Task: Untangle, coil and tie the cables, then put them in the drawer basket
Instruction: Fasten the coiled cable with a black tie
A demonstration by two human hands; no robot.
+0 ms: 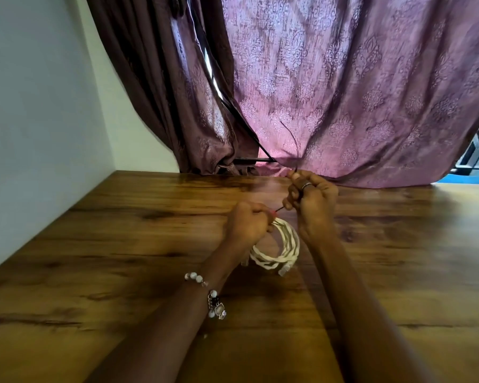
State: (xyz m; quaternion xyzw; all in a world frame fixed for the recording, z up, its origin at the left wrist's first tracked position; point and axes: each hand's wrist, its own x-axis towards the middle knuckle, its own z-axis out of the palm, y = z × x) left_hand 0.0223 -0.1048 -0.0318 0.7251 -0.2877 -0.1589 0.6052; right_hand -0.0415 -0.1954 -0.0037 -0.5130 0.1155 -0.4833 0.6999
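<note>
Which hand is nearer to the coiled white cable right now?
Left. The left hand grips the top of the white cable coil. The right hand is just up and right of it, pinching a thin dark tie.

left hand (pixel 248 225) grips white cable coil (pixel 278 248) | right hand (pixel 311 201) pinches thin dark tie (pixel 291 139) | wooden table (pixel 122 244)

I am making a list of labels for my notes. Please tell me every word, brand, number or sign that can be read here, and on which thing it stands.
None can be read. The white cable coil, the thin dark tie, the bracelet, the curtain and the wooden table show no text.
</note>
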